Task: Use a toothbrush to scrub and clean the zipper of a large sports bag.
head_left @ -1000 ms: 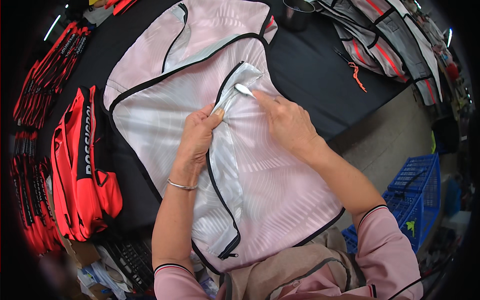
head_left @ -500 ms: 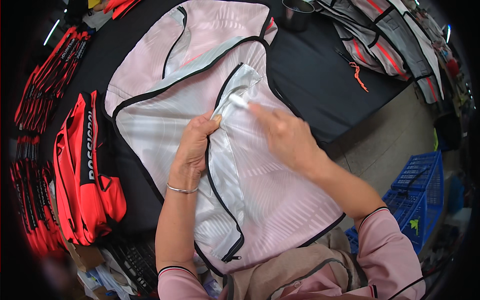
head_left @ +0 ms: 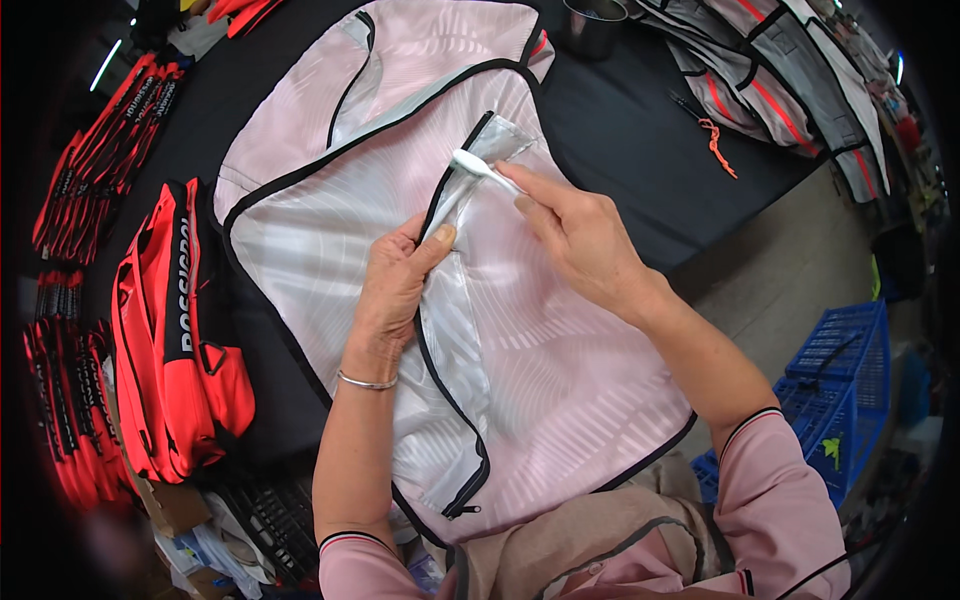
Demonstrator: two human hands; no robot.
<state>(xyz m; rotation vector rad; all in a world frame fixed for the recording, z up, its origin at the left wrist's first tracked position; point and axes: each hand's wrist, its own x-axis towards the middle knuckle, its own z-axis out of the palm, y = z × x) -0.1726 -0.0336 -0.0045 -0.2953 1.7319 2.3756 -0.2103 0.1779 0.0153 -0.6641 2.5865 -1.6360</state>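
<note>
A large pink-and-white patterned fabric panel point(head_left: 570, 370) with black bound edges is spread over the dark table and reaches my lap. Down its middle runs a black zipper point(head_left: 432, 365) beside a strip of shiny white lining point(head_left: 455, 330). My left hand point(head_left: 395, 285) pinches the panel at the zipper, thumb on top. In the fingers of my right hand point(head_left: 585, 235) is a slim white tool point(head_left: 480, 168) with a wider rounded end, its exact kind unclear. That end lies over the upper part of the zipper, above my left hand.
Red-and-black bags point(head_left: 165, 350) lie at the left, with more stacked beyond. Grey pieces with orange stripes point(head_left: 770, 90), a dark cup point(head_left: 595, 30) and a small tool with an orange cord point(head_left: 715, 150) are at the far right. Blue crates point(head_left: 835, 380) stand beyond the table's right edge.
My right hand has swung the white tool up and left, onto the zipper's upper part. The panel's upper fold has shifted slightly upward; my left hand keeps its pinch.
</note>
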